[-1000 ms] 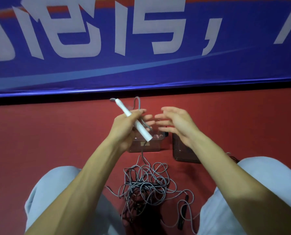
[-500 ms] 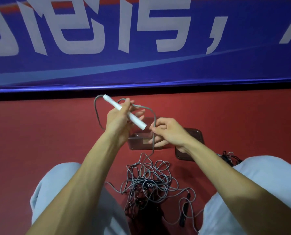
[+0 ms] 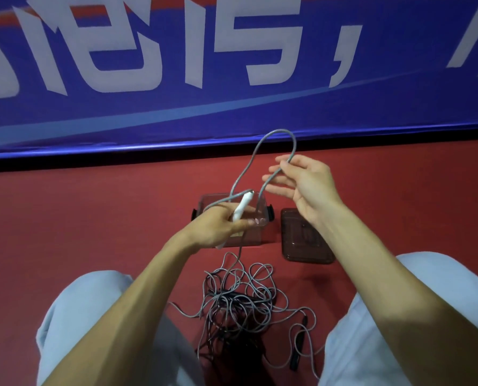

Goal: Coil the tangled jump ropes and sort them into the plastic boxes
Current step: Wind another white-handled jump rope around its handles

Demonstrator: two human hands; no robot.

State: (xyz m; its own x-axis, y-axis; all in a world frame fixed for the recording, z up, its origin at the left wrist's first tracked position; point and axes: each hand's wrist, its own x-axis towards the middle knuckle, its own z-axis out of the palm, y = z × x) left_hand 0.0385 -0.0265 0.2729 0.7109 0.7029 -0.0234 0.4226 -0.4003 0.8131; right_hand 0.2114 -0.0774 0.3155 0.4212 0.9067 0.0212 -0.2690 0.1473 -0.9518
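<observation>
From the head view, the left hand (image 3: 218, 224) grips a white handle (image 3: 242, 208), its fingers curled round the lower part while the upper tip points far and slightly right. A grey rope (image 3: 281, 132) leaves that tip, arcs up in a tall loop and comes down to the right hand (image 3: 307, 188), which is held higher and farther than the left. The right hand pinches the rope between thumb and forefinger, with the other fingers loosely spread. Below the pinch, the rope drops past the left hand to a tangle (image 3: 238, 302) of grey and darker strands on the red floor (image 3: 93, 218), between the person's pale blue knees (image 3: 73, 316). A black handle (image 3: 297, 346) lies at the tangle's near right edge. Just beyond the tangle stands a clear plastic box (image 3: 263, 235), open, partly hidden behind the left hand. Its dark lid (image 3: 307, 240) lies flat just to its right. A blue banner (image 3: 232, 107) with white characters runs along the far side.
</observation>
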